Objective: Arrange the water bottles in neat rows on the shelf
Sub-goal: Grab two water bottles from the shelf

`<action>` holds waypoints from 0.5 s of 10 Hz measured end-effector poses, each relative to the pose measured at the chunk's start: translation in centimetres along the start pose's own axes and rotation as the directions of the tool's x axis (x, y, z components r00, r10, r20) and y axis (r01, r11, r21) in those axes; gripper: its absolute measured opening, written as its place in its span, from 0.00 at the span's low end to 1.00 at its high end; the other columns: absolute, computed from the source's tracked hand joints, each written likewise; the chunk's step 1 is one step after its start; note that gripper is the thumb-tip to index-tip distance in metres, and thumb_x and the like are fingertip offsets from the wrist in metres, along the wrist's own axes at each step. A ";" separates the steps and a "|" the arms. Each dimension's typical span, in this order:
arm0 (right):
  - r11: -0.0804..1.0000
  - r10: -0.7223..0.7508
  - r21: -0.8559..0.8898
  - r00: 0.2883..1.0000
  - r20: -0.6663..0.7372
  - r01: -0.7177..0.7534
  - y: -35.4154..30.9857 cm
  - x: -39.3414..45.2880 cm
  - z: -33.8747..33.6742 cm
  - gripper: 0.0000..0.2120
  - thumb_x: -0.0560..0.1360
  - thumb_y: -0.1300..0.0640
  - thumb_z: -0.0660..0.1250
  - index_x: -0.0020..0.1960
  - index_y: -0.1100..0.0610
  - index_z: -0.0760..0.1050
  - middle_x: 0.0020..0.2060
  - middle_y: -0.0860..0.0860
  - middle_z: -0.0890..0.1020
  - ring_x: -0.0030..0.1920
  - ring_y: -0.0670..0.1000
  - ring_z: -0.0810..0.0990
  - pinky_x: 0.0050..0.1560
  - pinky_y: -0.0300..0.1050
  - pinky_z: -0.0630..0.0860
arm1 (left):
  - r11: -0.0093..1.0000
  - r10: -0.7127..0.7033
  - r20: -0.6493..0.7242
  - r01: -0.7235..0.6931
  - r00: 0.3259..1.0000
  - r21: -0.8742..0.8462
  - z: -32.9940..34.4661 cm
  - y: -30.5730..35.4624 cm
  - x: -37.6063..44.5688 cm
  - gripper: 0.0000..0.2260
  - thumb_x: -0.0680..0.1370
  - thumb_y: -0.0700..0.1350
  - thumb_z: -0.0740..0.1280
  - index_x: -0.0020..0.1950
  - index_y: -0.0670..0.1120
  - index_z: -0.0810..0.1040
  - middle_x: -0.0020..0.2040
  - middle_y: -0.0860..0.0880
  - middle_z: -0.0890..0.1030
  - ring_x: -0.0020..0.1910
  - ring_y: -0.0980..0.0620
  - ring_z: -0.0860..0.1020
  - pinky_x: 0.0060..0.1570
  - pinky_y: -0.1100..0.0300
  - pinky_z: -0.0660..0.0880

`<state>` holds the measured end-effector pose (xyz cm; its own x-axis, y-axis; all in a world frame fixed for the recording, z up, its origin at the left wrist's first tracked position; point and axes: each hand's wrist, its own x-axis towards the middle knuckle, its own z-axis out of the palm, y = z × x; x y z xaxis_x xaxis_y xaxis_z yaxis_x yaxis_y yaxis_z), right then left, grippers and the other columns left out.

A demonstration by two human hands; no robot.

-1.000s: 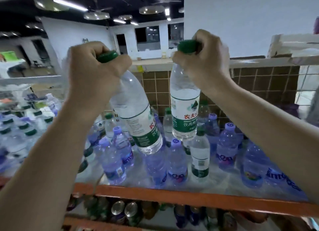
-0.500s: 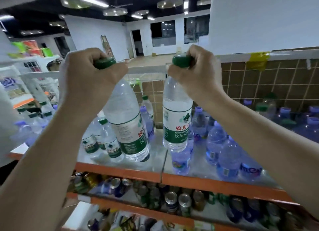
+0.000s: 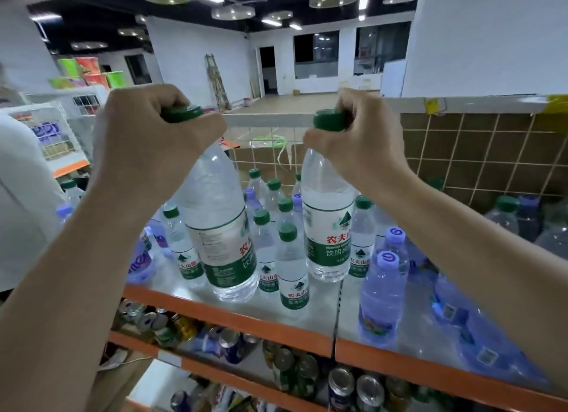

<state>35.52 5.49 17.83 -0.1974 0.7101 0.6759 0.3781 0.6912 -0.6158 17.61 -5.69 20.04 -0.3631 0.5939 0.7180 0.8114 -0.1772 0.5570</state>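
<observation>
Two large green-capped bottles hang by their necks above the shelf (image 3: 229, 321), one in each of the hands. The left hand (image 3: 147, 147) clenches round the neck of the left bottle (image 3: 219, 227), which tilts with its base swung toward 5 o'clock; its bottom looks to be at or just above the shelf's front edge, and contact cannot be told. The right hand (image 3: 359, 147) grasps the right bottle (image 3: 327, 227) at its cap, and this one hangs upright over the shelf's middle. Holding by the neck probably keeps the fingers clear of neighbours when each is lowered into a row.

Around them, toward 12 o'clock and between the two, stand small green-capped bottles (image 3: 290, 264), roughly ten in sight, in loose ranks. At 3 to 4 o'clock are purple-capped bottles (image 3: 382, 291): two upright near the front, others lying or blurred beyond counting. At 6 o'clock, the lower shelf holds many cans (image 3: 341, 384), too jumbled to count.
</observation>
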 end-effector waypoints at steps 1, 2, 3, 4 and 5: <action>0.997 0.005 -0.080 1.000 -0.007 -0.006 1.3 1.4 1.6 0.17 0.66 0.50 0.74 0.33 0.50 0.65 0.29 0.43 0.71 0.30 0.41 0.68 0.31 0.40 0.68 | 1.000 -0.015 0.056 0.014 0.998 0.015 0.1 -2.1 0.8 0.08 0.73 0.43 0.71 0.40 0.40 0.76 0.20 0.60 0.71 0.21 0.63 0.70 0.21 0.75 0.62; 0.978 0.025 -0.210 0.998 0.059 -0.013 2.8 2.2 3.1 0.16 0.67 0.47 0.74 0.35 0.49 0.66 0.32 0.43 0.74 0.34 0.45 0.73 0.32 0.40 0.69 | 0.999 -0.036 0.060 0.037 0.998 -0.016 1.5 -4.6 1.3 0.07 0.73 0.42 0.71 0.40 0.40 0.76 0.19 0.59 0.70 0.21 0.62 0.70 0.21 0.75 0.62; 0.942 0.103 -0.332 0.978 0.180 -0.038 4.2 2.7 4.3 0.14 0.66 0.47 0.73 0.36 0.53 0.71 0.33 0.48 0.78 0.34 0.49 0.76 0.31 0.41 0.68 | 0.999 -0.043 0.114 0.045 0.993 -0.010 1.8 -5.7 1.6 0.11 0.71 0.45 0.72 0.35 0.41 0.73 0.18 0.55 0.69 0.20 0.59 0.69 0.21 0.74 0.61; 0.867 0.235 -0.493 0.929 0.286 -0.068 6.4 2.6 6.6 0.16 0.66 0.44 0.72 0.35 0.53 0.70 0.32 0.50 0.76 0.34 0.50 0.74 0.31 0.41 0.66 | 0.997 0.016 0.216 -0.032 0.976 0.070 1.6 -8.1 2.6 0.20 0.56 0.60 0.64 0.33 0.44 0.75 0.25 0.49 0.68 0.23 0.54 0.62 0.27 0.64 0.61; 0.826 0.343 -0.545 0.895 0.284 -0.143 8.0 2.3 8.5 0.17 0.67 0.44 0.72 0.35 0.54 0.69 0.31 0.50 0.75 0.34 0.52 0.75 0.33 0.43 0.69 | 0.997 0.024 0.341 -0.047 0.940 0.060 1.6 -10.2 3.1 0.18 0.56 0.62 0.64 0.33 0.49 0.77 0.25 0.47 0.70 0.25 0.51 0.65 0.28 0.62 0.66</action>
<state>30.38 13.77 11.02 -0.3041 0.9109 0.2790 0.8336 0.3962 -0.3849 8.91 -0.81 15.94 -0.1655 0.8217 0.5453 0.8539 -0.1573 0.4961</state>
